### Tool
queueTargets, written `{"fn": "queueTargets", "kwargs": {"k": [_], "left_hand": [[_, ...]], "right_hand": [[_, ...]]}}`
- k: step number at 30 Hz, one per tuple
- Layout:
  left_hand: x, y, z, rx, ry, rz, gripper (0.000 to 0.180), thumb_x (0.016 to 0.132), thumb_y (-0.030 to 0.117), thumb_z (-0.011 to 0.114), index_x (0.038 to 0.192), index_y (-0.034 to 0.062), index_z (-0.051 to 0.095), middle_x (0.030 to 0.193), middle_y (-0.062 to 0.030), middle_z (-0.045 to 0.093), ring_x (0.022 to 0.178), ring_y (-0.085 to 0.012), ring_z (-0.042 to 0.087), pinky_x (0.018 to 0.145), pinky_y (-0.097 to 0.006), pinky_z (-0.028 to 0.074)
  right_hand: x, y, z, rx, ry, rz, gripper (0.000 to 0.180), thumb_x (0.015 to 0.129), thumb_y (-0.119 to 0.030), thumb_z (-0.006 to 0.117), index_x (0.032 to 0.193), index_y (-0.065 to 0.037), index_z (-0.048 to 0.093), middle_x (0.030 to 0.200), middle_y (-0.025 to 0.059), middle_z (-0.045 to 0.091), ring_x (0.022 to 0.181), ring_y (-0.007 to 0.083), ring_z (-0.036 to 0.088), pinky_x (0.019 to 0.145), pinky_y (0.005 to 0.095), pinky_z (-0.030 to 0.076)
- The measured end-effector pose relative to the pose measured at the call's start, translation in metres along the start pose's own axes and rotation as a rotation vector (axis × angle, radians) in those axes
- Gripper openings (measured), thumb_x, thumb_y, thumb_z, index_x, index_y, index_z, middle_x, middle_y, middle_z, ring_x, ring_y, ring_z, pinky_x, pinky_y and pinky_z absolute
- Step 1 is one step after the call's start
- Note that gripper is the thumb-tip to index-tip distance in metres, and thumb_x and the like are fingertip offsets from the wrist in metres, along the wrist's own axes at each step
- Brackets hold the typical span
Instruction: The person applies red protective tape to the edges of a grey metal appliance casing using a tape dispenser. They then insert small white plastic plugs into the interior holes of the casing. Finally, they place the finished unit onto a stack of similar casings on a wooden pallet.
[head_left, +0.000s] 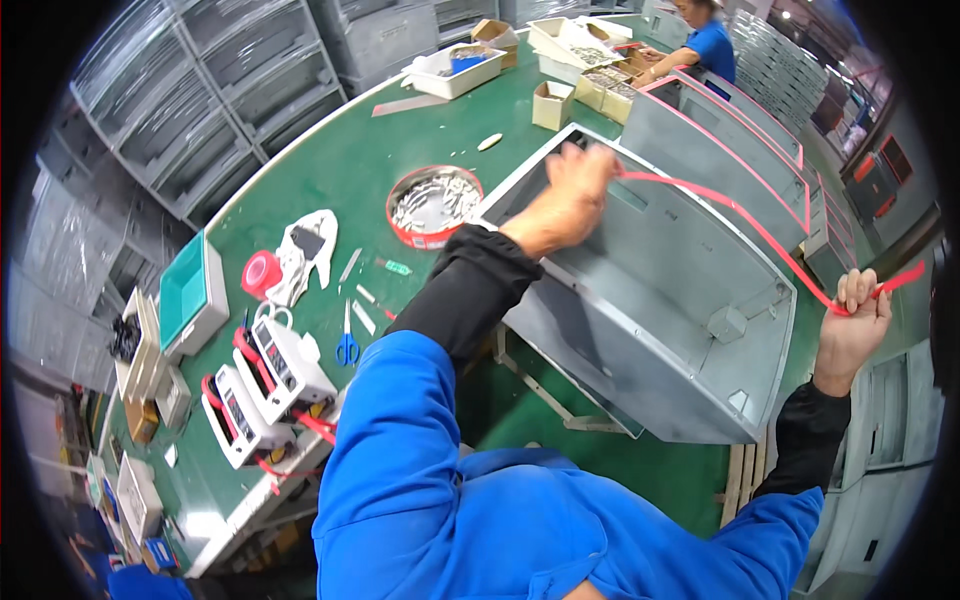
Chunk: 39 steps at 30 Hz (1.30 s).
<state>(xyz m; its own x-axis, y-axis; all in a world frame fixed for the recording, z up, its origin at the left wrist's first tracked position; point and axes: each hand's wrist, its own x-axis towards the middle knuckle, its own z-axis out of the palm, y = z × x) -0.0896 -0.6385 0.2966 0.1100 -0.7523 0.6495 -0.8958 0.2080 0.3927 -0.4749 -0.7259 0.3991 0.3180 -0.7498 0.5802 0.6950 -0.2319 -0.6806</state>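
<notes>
A large grey metal housing [690, 330] lies open side up across the green bench in front of me. A long red strip [750, 222] runs over it from its far left corner to the right. My left hand [568, 195] presses the strip's end down onto the housing's far rim. My right hand [853, 315], raised at the right, pinches the other end of the strip and holds it taut above the housing.
On the green bench [340, 170]: a round red tin of small metal parts [435, 205], a red tape roll [261, 273], blue scissors [347, 346], two white devices [265, 385]. More grey housings with red edging [720, 130] stand behind. Another person [705, 40] works at cardboard boxes at the far end.
</notes>
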Motion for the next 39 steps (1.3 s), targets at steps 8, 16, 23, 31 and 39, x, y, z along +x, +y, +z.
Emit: {"fn": "queueTargets", "kwargs": {"k": [8,16,23,31,39], "left_hand": [[0.016,-0.022,0.000,-0.989,-0.410,-0.243,0.033,0.090,0.015,0.051,0.117,0.0057,0.033,0.108,-0.0098,0.048,0.097,-0.0167,0.045,0.083,-0.029,0.035],[0.012,-0.056,-0.051,-1.350,-0.573,-0.194,0.030,0.092,0.012,0.052,0.116,0.0072,0.033,0.105,-0.0035,0.045,0.099,-0.0106,0.043,0.090,-0.026,0.034],[-0.034,-0.077,-0.048,-1.216,-0.291,-0.076,0.022,0.084,-0.004,0.051,0.098,0.0061,0.039,0.083,-0.0033,0.043,0.071,-0.0115,0.041,0.064,-0.027,0.037],[-0.076,-0.096,-0.059,-1.059,-0.180,-0.255,0.025,0.080,-0.007,0.054,0.096,0.0087,0.043,0.084,-0.0026,0.045,0.077,-0.0147,0.042,0.076,-0.031,0.028],[-0.060,-0.120,-0.086,-0.393,-0.204,0.246,0.028,0.072,-0.012,0.054,0.090,0.0084,0.047,0.081,-0.0028,0.045,0.075,-0.0201,0.042,0.072,-0.034,0.024]], "right_hand": [[-0.042,0.086,0.039,-0.766,0.069,0.211,0.008,0.083,-0.007,0.046,0.083,-0.012,0.040,0.069,-0.0053,0.035,0.059,0.0022,0.033,0.050,0.0192,0.027],[-0.036,0.183,0.161,-0.947,-0.346,0.530,0.013,0.087,-0.009,0.047,0.084,-0.005,0.035,0.061,0.0043,0.033,0.058,0.0132,0.031,0.052,0.0310,0.030],[-0.043,0.210,0.184,-0.892,-0.320,0.676,0.021,0.085,-0.008,0.053,0.096,-0.007,0.036,0.067,0.0046,0.042,0.059,0.0141,0.040,0.056,0.0294,0.038],[-0.040,0.236,0.178,-1.252,-0.828,-0.031,0.042,0.067,0.008,0.062,0.099,-0.011,0.041,0.075,0.0049,0.051,0.051,0.0234,0.050,0.043,0.0318,0.040],[-0.039,0.251,0.203,-1.349,-0.826,-0.034,0.021,0.067,0.002,0.061,0.072,-0.007,0.043,0.065,0.0047,0.040,0.047,0.0215,0.045,0.040,0.0333,0.038]]}}
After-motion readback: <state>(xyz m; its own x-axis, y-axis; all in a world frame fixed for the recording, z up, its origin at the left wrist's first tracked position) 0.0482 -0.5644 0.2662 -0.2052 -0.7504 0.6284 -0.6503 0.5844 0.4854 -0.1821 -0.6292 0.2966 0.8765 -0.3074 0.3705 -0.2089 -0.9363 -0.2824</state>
